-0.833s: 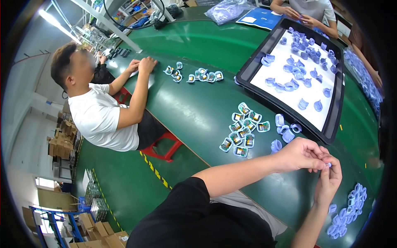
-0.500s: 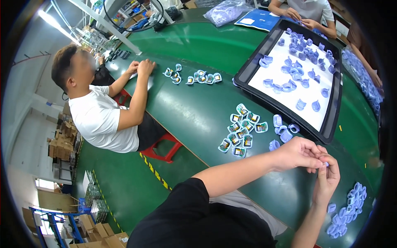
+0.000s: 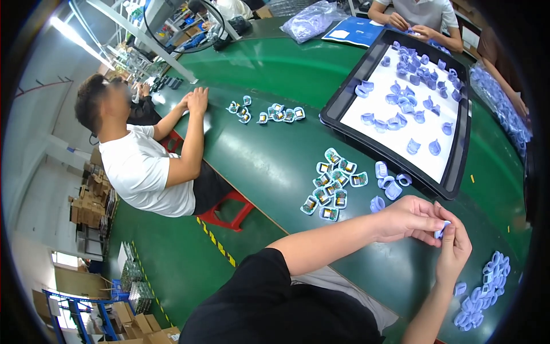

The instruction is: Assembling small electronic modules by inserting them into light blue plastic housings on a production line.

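Observation:
My left hand and my right hand meet over the near edge of the green table. Between their fingertips they grip a small lavender plastic piece, mostly covered by the fingers. Just beyond my left wrist lie several lavender ring-shaped plastic pieces. Left of them is a cluster of pale-rimmed pieces with green circuit boards. A pile of lavender rings sits to the right of my right forearm.
A black tray lined in white holds many lavender pieces ahead of me. A co-worker in white sits at left near more circuit pieces. Another person's hands work beyond the tray, near a blue folder and plastic bags.
The lavender piece now shows more between my fingers, and my left fingers have shifted slightly around it. The co-worker at left has moved their hands a little.

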Demonstrator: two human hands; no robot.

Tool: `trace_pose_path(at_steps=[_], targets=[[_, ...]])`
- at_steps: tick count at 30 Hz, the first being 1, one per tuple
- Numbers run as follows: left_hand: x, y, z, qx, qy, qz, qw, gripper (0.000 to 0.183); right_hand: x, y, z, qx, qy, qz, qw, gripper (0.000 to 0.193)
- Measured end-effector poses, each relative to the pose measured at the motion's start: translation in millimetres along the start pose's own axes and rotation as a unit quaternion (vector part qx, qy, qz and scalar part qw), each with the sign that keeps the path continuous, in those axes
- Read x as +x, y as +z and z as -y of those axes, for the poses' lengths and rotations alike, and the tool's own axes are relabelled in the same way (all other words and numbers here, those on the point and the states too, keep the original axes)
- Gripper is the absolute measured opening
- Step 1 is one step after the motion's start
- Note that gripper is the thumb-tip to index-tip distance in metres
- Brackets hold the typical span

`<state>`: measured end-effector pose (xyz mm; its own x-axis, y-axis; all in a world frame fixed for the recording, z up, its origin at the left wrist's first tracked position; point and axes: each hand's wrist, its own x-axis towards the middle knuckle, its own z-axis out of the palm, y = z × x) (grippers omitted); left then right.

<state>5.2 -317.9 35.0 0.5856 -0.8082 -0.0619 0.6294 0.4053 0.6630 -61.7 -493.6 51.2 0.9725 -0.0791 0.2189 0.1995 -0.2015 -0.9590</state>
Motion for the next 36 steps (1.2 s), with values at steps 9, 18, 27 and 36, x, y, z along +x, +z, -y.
trace_pose_path(at_steps=[9, 18, 27, 36], targets=[[-1, -2, 2, 0.013, 0.042, -0.007, 0.999, 0.027, 0, 8, -1, 0.058, 0.000, 0.003, 0.998, 0.038], [6, -2, 16, 0.111, 0.040, -0.038, 0.992, 0.020, -4, -12, -17, 0.115, -0.003, -0.024, 0.993, 0.034], [-1, 7, -6, 0.063, 0.038, -0.025, 0.997, 0.031, 9, 8, -1, 0.294, 0.029, 0.030, 0.955, 0.026], [0, 7, 2, 0.133, 0.037, -0.046, 0.989, 0.030, 2, -3, -12, 0.177, 0.009, 0.053, 0.983, 0.025]])
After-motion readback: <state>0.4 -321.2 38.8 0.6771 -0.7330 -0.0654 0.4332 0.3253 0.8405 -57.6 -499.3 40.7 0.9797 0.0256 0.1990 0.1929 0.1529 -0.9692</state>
